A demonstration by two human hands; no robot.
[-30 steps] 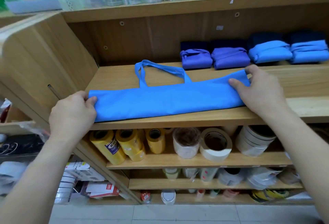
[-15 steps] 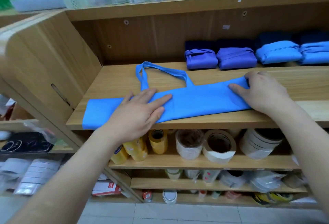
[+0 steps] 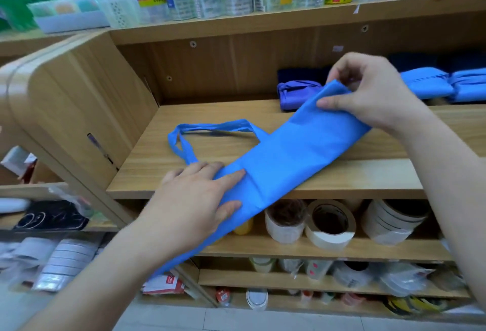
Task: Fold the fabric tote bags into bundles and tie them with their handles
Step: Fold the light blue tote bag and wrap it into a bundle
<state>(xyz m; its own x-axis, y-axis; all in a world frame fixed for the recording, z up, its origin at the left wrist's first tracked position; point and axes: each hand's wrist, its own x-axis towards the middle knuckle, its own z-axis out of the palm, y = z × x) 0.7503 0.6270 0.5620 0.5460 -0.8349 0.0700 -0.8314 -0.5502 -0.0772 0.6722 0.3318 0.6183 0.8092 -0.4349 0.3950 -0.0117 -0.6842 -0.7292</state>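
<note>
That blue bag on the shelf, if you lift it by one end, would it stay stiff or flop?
Probably floppy: one end of the blue tote bag droops over the shelf edge below the left hand. Likely light: the right hand holds the other end up with a fingertip pinch. Its handles lie limp.

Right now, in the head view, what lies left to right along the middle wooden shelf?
Left hand on the folded blue fabric tote bag → purple tied fabric bundle → right hand pinching the bag's end → light-blue tied fabric bundles.
</note>
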